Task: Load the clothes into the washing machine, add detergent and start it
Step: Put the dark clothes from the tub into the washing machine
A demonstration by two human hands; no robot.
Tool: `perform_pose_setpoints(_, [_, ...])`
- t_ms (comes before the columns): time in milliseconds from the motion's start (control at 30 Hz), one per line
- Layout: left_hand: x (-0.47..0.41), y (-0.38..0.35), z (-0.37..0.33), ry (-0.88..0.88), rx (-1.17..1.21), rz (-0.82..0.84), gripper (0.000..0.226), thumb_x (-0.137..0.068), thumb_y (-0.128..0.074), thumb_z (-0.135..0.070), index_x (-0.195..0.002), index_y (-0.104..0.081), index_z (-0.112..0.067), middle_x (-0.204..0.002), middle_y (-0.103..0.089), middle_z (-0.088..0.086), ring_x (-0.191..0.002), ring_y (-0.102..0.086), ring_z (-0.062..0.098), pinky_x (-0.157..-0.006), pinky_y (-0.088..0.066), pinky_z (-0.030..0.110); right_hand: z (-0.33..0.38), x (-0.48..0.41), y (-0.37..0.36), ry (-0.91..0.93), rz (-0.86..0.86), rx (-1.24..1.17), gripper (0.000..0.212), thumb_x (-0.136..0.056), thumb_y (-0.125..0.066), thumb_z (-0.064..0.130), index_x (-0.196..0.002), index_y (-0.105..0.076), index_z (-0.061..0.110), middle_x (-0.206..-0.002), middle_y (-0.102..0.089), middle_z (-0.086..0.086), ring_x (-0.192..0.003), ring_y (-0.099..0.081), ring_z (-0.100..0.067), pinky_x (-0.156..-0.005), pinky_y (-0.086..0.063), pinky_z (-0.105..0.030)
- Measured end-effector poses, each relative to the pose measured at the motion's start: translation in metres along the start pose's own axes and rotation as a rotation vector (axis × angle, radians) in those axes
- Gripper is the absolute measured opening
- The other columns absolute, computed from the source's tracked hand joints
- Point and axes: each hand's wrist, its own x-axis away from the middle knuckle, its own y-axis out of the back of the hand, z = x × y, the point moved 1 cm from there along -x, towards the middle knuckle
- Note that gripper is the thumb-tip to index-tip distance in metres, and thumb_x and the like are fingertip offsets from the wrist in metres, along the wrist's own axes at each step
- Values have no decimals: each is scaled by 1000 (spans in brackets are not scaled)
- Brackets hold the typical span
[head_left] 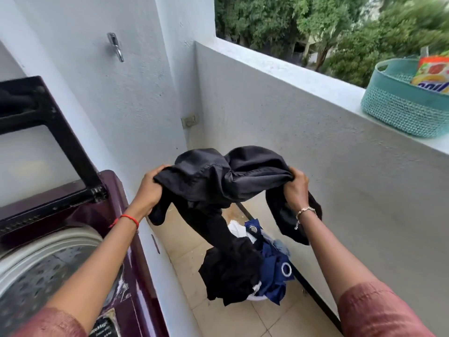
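Both hands are gripping a crumpled dark grey cloth garment (213, 181). The left hand (150, 188) is clenching one bunched edge and the right hand (297, 188) is clenching the other, so the cloth is spanning the air between them. The garment is hanging just to the right of the maroon top-loading washing machine (116, 198), whose dark-framed lid (48, 113) is standing raised and whose perforated steel drum (36, 271) is lying exposed. One long dark end is trailing down toward the heap of black, navy and white clothes (272, 271) lying on the floor to the machine's right; whether it is touching the heap I cannot tell.

The step in hand appears to be carrying this piece across into the drum. Doing it well probably means lifting until the trailing end is hanging free of the heap, so nothing is getting dragged along. Then it means swinging leftward over the machine's rim and letting the cloth fall loosely rather than balled. The teal woven plastic basket (398, 110) holding an orange detergent packet (432, 74) is sitting on the ledge well to the machine's right, awaiting the later step.
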Motion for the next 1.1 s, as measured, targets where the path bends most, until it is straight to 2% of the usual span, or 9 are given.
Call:
perform_pose_setpoints(167, [11,22,-12,-18,74,-128,57,-86,-28,19,-84,-62,-26,-70,-68,-29,-70,-61,-14,-68,-47,4,83,1,-14,121,16,-175,57,-70,-30,-19,-107,-66,5,-101,-66,-3,-94,-58,-11,-72,-42,-2])
perform_pose_setpoints(300, [23,55,-32,-56,222,-272,49,-84,-28,19,-93,-63,-13,-86,-67,-6,-75,-63,-3,-74,-50,10,153,17,-37,263,95,-248,63,-68,-29,-21,-112,-65,5,-105,-64,1,-97,-59,-8,-76,-41,3])
perform_pose_setpoints(400, [36,88,-52,-107,342,-357,41,-88,-32,13,-88,-64,-14,-86,-65,-5,-73,-63,-4,-75,-50,11,199,34,-56,380,176,-318,66,-65,-30,-20,-114,-65,6,-106,-67,-1,-99,-62,-8,-85,-48,-11])
perform_pose_setpoints(467, [46,119,-63,-125,397,-410,39,-89,-35,7,-85,-65,-19,-82,-69,-7,-80,-63,6,-79,-52,18,231,47,-72,457,241,-355,64,-65,-34,-18,-114,-65,8,-108,-69,-4,-103,-63,-13,-93,-51,-27])
perform_pose_setpoints(567, [61,164,-76,-115,505,-460,34,-91,-35,-6,-89,-67,-19,-92,-69,4,-92,-62,24,-88,-50,35,277,66,-95,544,301,-392,58,-68,-39,-14,-112,-66,11,-105,-71,-4,-104,-64,-14,-95,-51,-38])
perform_pose_setpoints(667, [81,210,-96,-203,554,-515,33,-92,-35,-6,-88,-65,-19,-84,-70,-3,-83,-63,16,-78,-52,26,325,93,-117,620,354,-446,50,-72,-44,-11,-110,-67,13,-104,-72,-4,-102,-65,-15,-92,-52,-41])
perform_pose_setpoints(800, [109,280,-118,-248,582,-569,33,-94,-31,-8,-82,-61,-17,-79,-64,0,-69,-61,11,-62,-51,19,383,139,-149,709,370,-529,39,-75,-50,-9,-103,-69,12,-94,-72,0,-90,-65,-8,-85,-54,-32])
perform_pose_setpoints(1033, [145,369,-94,-252,523,-531,36,-94,-29,-5,-85,-63,-12,-83,-66,2,-74,-64,11,-69,-53,20,399,215,-223,661,427,-525,41,-76,-48,-12,-107,-67,7,-102,-70,-6,-94,-62,-10,-83,-51,-25])
perform_pose_setpoints(1100, [153,385,-68,-257,470,-529,31,-91,-35,-3,-84,-64,-12,-79,-69,0,-75,-65,11,-72,-53,22,385,240,-244,631,431,-456,42,-76,-50,-13,-110,-66,6,-110,-66,-6,-101,-58,-10,-87,-46,-13])
